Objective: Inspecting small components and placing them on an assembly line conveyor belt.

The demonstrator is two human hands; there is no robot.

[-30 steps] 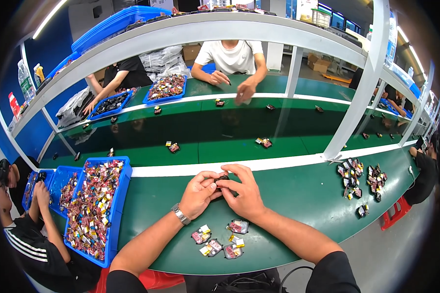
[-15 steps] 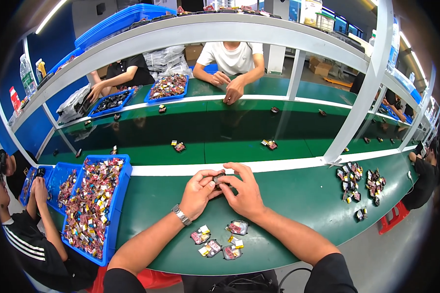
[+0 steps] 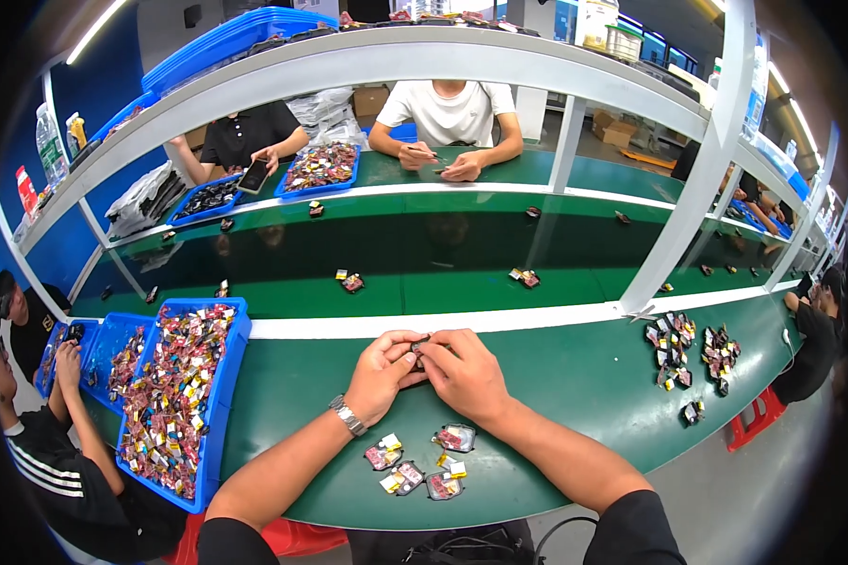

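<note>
Between both hands, above the green table, is a small dark casing [image 3: 419, 348], mostly covered by fingers. My left hand [image 3: 383, 379], with a metal watch on its wrist, pinches it from the left. The fingers of my right hand [image 3: 465, 377] are closed on its right side. Nearer to me on the table lie several small electronic units, one of them an open casing [image 3: 456, 437] with a red circuit board inside. Beside them show small white-and-yellow pieces [image 3: 452, 465].
A blue tray [image 3: 219, 414] heaped with similar units stands at my left. Piles of units [image 3: 671, 350] lie at the right. Beyond a white rail [image 3: 330, 328] runs a green belt [image 3: 462, 287] with scattered units. A white post [image 3: 693, 179] rises at the right; other people sit around.
My right hand's fingers have drawn in closer over the casing. Units on the belt have shifted slightly right. Across the belt, one person now holds a phone, and another's hands have moved apart.
</note>
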